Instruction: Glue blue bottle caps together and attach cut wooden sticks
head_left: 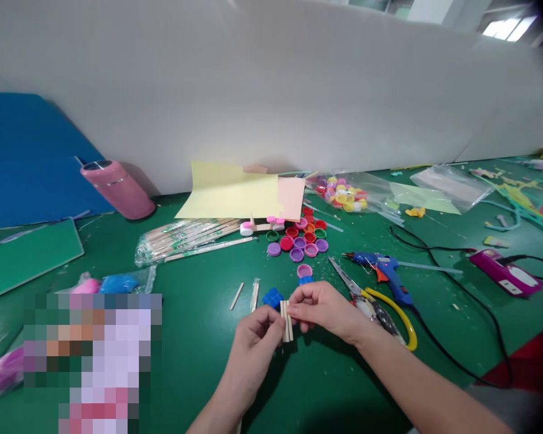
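Several short wooden sticks (288, 330) stand side by side, pinched between my two hands above the table. My left hand (259, 337) grips them from the left with thumb and fingers. From the right, my right hand (323, 310) closes its thumb and fingers on their upper part. Just beyond my fingers lie blue caps (272, 297), partly covered by the hands. A loose wooden stick (237, 296) and a narrow clear-wrapped piece (255, 294) lie to the left. Past the hands is a cluster of coloured bottle caps (300, 242).
Scissors (346, 278) with yellow handles and a blue glue gun (391, 274) lie to the right, its black cord running to a purple box (505, 272). Bagged sticks (187, 238), yellow paper (233, 191) and a pink bottle (118, 190) stand behind. A blurred patch covers the lower left.
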The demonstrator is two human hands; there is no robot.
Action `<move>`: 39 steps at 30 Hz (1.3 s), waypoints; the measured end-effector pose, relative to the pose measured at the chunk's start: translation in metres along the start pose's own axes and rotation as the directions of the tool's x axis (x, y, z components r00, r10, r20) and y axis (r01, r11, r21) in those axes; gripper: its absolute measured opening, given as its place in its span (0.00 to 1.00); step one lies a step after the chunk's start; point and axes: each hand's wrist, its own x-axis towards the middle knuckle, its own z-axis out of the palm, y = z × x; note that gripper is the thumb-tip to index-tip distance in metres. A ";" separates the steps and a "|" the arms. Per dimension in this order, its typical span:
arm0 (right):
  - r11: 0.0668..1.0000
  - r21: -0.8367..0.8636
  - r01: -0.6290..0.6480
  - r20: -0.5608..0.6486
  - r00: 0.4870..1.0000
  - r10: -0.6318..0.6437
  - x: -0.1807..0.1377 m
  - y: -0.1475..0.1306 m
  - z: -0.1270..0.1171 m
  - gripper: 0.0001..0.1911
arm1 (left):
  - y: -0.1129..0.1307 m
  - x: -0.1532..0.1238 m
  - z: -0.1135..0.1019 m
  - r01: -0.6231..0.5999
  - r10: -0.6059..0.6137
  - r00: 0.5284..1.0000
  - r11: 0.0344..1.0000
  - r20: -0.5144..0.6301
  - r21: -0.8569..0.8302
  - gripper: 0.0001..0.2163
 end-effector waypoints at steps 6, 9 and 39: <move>1.000 0.003 0.000 -0.008 1.000 0.000 0.000 0.000 0.000 0.15 | 0.001 -0.001 0.001 0.002 -0.002 1.000 1.000 -0.004 0.002 0.10; 1.000 0.007 0.000 -0.008 1.000 0.000 0.000 0.000 0.000 0.15 | 0.002 -0.001 0.001 0.011 -0.011 1.000 1.000 -0.009 0.001 0.10; 0.999 0.046 0.005 -0.012 1.000 -0.004 -0.002 0.002 0.003 0.15 | 0.000 0.000 0.000 0.020 -0.020 1.000 1.000 -0.005 -0.006 0.12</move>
